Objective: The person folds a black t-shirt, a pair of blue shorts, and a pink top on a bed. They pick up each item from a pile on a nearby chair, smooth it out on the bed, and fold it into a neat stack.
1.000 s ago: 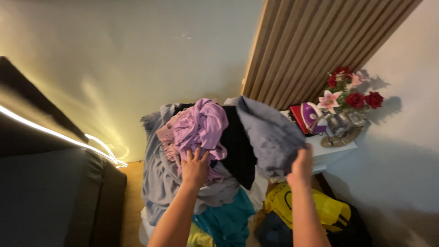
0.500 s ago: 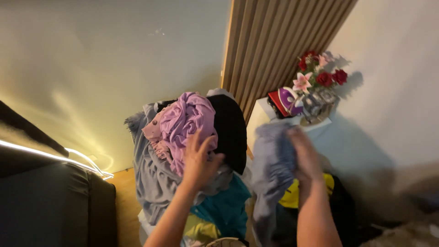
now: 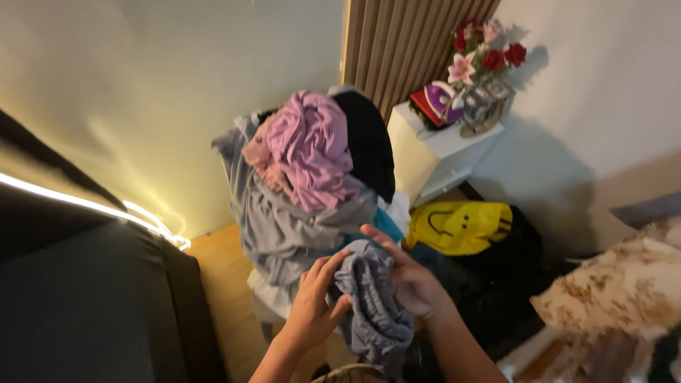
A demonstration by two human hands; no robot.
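A person's left hand (image 3: 316, 301) and right hand (image 3: 408, 280) close from either side on a bunched grey garment with a gathered elastic band (image 3: 370, 305), held low in front of a heaped pile of soft, crumpled clothes (image 3: 284, 213) topped by a rumpled lilac cloth (image 3: 312, 145). Just right lies a glossy yellow bag (image 3: 461, 227), beneath a white boxy cabinet (image 3: 433, 152) bearing red and pink flowers (image 3: 486, 53).

Both hands low centre: left hand (image 3: 312, 301) and right hand (image 3: 411, 280) grip bunched grey garment (image 3: 372, 305). Clothes pile (image 3: 305, 177) above it, pink on top. Yellow bag (image 3: 461, 227) right; flowers (image 3: 482, 53) upper right.
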